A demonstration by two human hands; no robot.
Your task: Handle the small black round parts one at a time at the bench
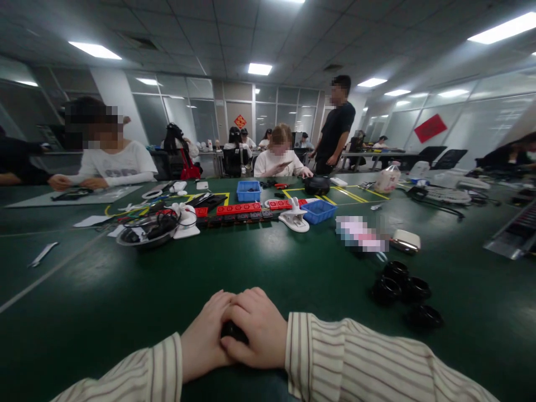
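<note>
My left hand (206, 336) and my right hand (264, 328) are together at the front of the green table, fingers overlapping. Between them shows a glossy black rounded part (235, 331), mostly covered by my fingers. My right thumb and fingers curl round it, while my left hand closes against it from the other side. To the right stand several hollow black round parts, among them a front one (425, 317) and a back one (396, 271). Whether the held part is the same kind, I cannot tell.
Across the table (138, 296) lie a metal bowl of cables (144, 241), a red power strip (238, 209), a white clip (295, 219), blue baskets (319, 212) and a cream case (406, 241). A wrench-like tool (43, 254) lies left. Other people sit opposite.
</note>
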